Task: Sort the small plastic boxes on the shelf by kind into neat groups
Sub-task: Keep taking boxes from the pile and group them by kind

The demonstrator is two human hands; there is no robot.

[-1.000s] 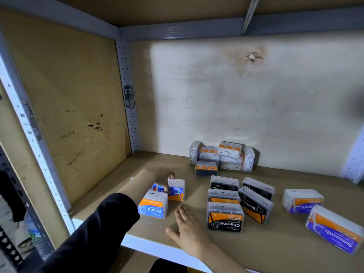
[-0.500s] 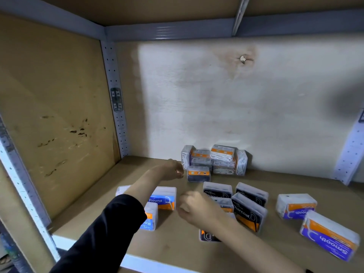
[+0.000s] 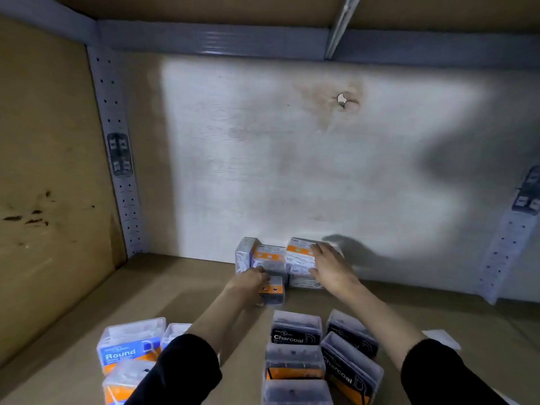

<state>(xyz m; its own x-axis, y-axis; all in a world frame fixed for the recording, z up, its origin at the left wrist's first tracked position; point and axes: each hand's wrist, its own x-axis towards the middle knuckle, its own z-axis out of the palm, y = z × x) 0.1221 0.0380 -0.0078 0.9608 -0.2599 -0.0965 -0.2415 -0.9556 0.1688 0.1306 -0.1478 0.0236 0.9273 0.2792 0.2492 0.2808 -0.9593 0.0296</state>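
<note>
A pile of small grey-and-orange boxes stands against the back panel of the shelf. My left hand grips a small dark box with an orange top just in front of that pile. My right hand is closed over the white-and-orange boxes stacked on the pile's right side. Several black Charcoal boxes sit grouped at the front middle. Blue Round boxes stand at the front left, partly hidden by my left sleeve.
The brown shelf board is bounded by a wooden side panel on the left and a perforated grey upright in the back corner. A second upright stands at the right. A white box corner peeks out beside my right forearm.
Both hands have reached from the front of the shelf to the back pile. The left hand took hold of the small dark box; the right hand closed over the stacked boxes. The camera moved closer.
</note>
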